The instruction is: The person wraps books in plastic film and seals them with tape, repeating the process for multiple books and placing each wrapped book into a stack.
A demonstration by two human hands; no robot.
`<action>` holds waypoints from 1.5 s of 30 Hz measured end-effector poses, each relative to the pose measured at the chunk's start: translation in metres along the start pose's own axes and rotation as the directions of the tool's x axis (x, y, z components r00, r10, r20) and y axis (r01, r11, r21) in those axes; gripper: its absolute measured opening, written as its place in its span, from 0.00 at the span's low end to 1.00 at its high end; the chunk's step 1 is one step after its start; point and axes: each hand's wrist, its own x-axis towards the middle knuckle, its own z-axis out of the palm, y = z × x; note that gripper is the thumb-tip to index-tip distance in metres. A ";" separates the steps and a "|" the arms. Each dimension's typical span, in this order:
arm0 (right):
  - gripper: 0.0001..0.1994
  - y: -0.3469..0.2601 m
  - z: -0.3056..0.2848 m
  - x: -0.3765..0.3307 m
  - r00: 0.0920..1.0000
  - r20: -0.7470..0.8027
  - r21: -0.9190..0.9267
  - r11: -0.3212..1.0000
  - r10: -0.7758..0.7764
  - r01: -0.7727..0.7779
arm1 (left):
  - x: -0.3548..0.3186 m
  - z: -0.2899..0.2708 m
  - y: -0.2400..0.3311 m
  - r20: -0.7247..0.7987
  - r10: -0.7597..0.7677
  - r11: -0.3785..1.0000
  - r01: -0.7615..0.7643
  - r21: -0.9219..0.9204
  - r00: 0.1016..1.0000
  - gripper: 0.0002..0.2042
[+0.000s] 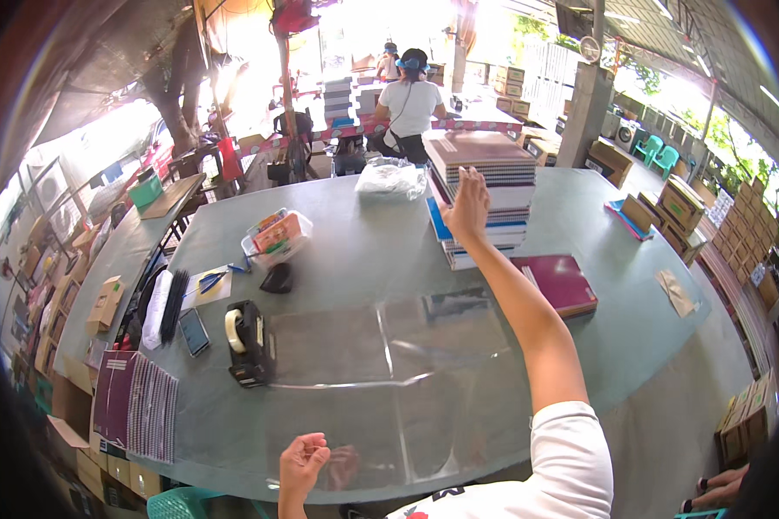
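Observation:
My right hand [469,208] reaches out to a tall stack of spiral-bound notebooks [506,195]. It is in front of the stack's near left side, fingers stretched upward and thumb apart; whether it touches the notebooks is hard to tell. My left hand [303,457] is low over the near table edge, fingers curled in, with nothing visible in them. Between my hands, clear plastic covers [337,346] lie flat on the table [346,221]. Beside the stack, partly behind my right forearm, rests a maroon notebook pile [556,284].
A black tape dispenser [249,346] stands left of the plastic, near a phone [194,332]. Maroon spiral notebooks [134,406] are piled at the left edge. Farther back are a plastic tub [277,238] and a white plastic bundle [390,179]. A person [412,108] sits beyond the table.

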 end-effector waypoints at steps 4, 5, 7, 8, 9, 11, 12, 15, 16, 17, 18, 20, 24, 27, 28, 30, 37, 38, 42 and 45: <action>0.44 0.025 0.035 0.048 0.962 0.194 -0.175 0.958 -0.195 0.229 | 0.006 0.049 0.009 0.061 -0.001 0.991 -0.007 0.133 0.998 0.13; 0.42 0.032 0.049 0.055 0.947 0.158 -0.291 0.903 -0.281 0.316 | 0.009 0.056 0.012 0.055 0.010 0.991 -0.017 0.135 0.998 0.13; 0.39 0.036 0.068 0.068 0.919 0.130 -0.394 0.831 -0.373 0.393 | 0.012 0.065 0.018 0.016 -0.031 0.973 0.026 0.231 0.999 0.12; 0.35 0.032 0.073 0.074 0.928 0.208 -0.455 0.810 -0.308 0.371 | 0.016 0.068 0.018 0.005 -0.031 0.973 0.029 0.231 1.000 0.12; 0.31 0.031 0.076 0.081 0.931 0.280 -0.520 0.778 -0.234 0.352 | 0.024 0.072 0.018 0.008 -0.005 0.980 0.004 0.200 1.000 0.13; 0.27 0.039 0.072 0.090 0.909 0.282 -0.515 0.751 -0.308 0.414 | 0.034 0.084 0.027 -0.008 0.011 0.983 -0.010 0.185 1.000 0.14; 0.26 0.044 0.069 0.088 0.896 0.318 -0.471 0.768 -0.312 0.434 | 0.039 0.093 0.040 0.030 0.039 0.963 -0.046 0.265 0.999 0.14; 0.24 0.050 0.040 0.093 0.853 0.356 -0.433 0.741 -0.382 0.513 | 0.065 0.114 0.073 0.167 0.168 0.895 -0.222 0.388 0.971 0.13; 0.24 0.060 0.027 0.089 0.812 0.395 -0.344 0.750 -0.430 0.565 | 0.074 0.124 0.083 0.272 0.235 0.828 -0.339 0.446 0.933 0.12; 0.24 0.068 0.014 0.085 0.767 0.428 -0.249 0.754 -0.478 0.608 | 0.088 0.135 0.093 0.307 0.252 0.825 -0.369 0.428 0.918 0.13; 0.23 0.076 -0.004 0.079 0.764 0.431 -0.201 0.774 -0.480 0.600 | 0.104 0.148 0.100 0.348 0.257 0.824 -0.392 0.409 0.902 0.13; 0.25 0.098 -0.026 0.066 0.746 0.387 -0.150 0.761 -0.542 0.631 | 0.142 0.171 0.106 0.493 0.310 0.675 -0.553 0.488 0.813 0.15; 0.34 0.125 -0.061 0.049 0.737 0.215 0.161 0.768 -0.641 0.620 | 0.217 0.236 0.134 0.568 0.536 0.352 -0.777 0.522 0.625 0.23; 0.40 0.146 -0.066 0.034 0.770 0.154 0.041 0.782 -0.619 0.621 | 0.265 0.274 0.141 0.520 0.672 0.287 -0.833 0.473 0.527 0.25; 0.39 0.152 -0.060 0.034 0.791 0.097 -0.004 0.795 -0.604 0.607 | 0.271 0.283 0.140 0.483 0.697 0.293 -0.825 0.483 0.530 0.26; 0.38 0.170 -0.044 0.044 0.792 0.066 0.027 0.795 -0.607 0.606 | 0.280 0.302 0.135 0.454 0.726 0.296 -0.831 0.471 0.516 0.27; 0.28 0.092 -0.099 0.054 0.789 -0.049 0.132 0.779 -0.612 0.612 | 0.296 0.266 0.093 0.353 0.368 0.764 -0.496 0.412 0.860 0.35; 0.28 0.073 -0.124 0.049 0.789 -0.007 0.160 0.778 -0.614 0.607 | 0.292 0.258 0.091 0.304 0.244 0.869 -0.347 0.353 0.921 0.38; 0.28 0.001 -0.218 0.031 0.775 -0.015 0.397 0.708 -0.631 0.584 | 0.311 0.230 0.078 0.303 0.457 0.822 -0.267 -0.503 0.836 0.39; 0.32 -0.001 -0.229 -0.006 0.872 0.285 0.827 0.563 -0.398 -0.013 | 0.274 0.189 0.051 0.480 0.361 0.583 0.209 -0.785 0.799 0.39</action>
